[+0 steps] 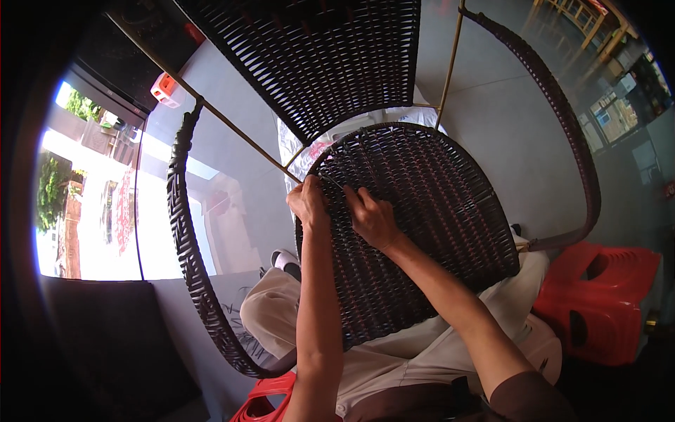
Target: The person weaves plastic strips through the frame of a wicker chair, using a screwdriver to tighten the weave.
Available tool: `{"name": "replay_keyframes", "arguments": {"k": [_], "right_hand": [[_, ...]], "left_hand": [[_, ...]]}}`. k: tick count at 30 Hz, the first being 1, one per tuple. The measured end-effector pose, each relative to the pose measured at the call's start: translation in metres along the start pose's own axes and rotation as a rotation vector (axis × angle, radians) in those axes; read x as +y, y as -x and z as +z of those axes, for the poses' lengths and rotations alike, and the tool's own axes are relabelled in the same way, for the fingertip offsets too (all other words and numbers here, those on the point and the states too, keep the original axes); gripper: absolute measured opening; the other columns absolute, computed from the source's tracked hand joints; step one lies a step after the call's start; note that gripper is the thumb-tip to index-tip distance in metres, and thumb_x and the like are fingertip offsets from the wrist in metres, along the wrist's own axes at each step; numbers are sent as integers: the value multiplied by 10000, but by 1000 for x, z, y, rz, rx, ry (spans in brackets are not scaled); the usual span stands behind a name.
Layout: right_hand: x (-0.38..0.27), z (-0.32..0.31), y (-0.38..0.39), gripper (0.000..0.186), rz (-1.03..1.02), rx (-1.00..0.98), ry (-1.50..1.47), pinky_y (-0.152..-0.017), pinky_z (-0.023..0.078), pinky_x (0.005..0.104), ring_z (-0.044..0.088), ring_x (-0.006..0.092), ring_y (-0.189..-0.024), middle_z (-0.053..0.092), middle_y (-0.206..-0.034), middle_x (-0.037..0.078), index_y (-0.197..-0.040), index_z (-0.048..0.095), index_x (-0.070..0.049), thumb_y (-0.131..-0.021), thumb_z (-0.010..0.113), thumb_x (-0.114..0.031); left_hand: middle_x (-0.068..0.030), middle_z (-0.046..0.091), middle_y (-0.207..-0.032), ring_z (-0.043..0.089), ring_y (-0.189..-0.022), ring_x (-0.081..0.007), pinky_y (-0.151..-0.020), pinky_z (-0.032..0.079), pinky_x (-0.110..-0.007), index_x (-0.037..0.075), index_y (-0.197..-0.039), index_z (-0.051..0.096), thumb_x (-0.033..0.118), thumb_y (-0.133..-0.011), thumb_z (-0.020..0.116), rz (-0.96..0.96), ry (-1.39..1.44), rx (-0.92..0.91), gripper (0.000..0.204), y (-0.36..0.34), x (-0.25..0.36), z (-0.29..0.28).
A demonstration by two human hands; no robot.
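Note:
A chair woven from dark brown strands lies tilted across my lap, its rounded seat (422, 211) below its backrest (337, 63). My left hand (309, 202) is closed at the seat's far left edge, beside a bare metal frame rod (239, 133). Close to its right, over the weave, my right hand (373, 219) has its fingers pinched together. A thin sliver (332, 181), strand or tool I cannot tell, shows between the two hands. What the fingertips grip is mostly hidden.
Wrapped armrests curve out at left (181, 211) and right (573, 119). Red plastic stools (598, 302) stand at the right, with another red plastic piece (264, 401) under my left arm. Clear plastic wrapping (292, 144) lies on the grey floor behind the seat. Glass panels stand at the left.

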State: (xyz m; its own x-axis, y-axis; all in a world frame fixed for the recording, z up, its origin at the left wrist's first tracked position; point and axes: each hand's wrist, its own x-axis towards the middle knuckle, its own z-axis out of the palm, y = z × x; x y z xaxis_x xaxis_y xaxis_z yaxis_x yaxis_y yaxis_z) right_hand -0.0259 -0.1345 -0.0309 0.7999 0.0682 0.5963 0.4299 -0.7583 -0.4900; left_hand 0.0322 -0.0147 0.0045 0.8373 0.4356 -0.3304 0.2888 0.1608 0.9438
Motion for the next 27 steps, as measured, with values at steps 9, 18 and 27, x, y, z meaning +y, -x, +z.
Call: {"name": "replay_keyframes", "arguments": {"k": [9, 18, 27], "right_hand": [[-1, -2, -1, 398, -19, -29, 14, -464, 501, 313, 590, 243, -546, 541, -792, 121, -1125, 565, 37, -730, 516, 31], [1, -1, 2, 378, -25, -29, 47, -444, 492, 313, 590, 231, -531, 540, -765, 118, -1116, 570, 17, -739, 545, -4], [-1, -1, -1, 360, -31, -43, 93, -421, 480, 305, 585, 222, -498, 549, -765, 118, -1094, 563, 6, -734, 561, -8]], "left_hand": [[-44, 506, -480, 462, -385, -121, -380, 366, -255, -33, -589, 567, 158, -729, 555, 93, -74, 50, 238, -4, -9, 2], [-63, 566, -596, 503, -501, -112, -480, 423, -267, -32, -746, 599, 147, -828, 589, 531, -175, 111, 197, 15, -4, 9], [-97, 660, -681, 639, -623, -213, -615, 488, -339, -13, -834, 603, 126, -846, 558, 645, -627, -34, 146, 20, 9, 15]]}}
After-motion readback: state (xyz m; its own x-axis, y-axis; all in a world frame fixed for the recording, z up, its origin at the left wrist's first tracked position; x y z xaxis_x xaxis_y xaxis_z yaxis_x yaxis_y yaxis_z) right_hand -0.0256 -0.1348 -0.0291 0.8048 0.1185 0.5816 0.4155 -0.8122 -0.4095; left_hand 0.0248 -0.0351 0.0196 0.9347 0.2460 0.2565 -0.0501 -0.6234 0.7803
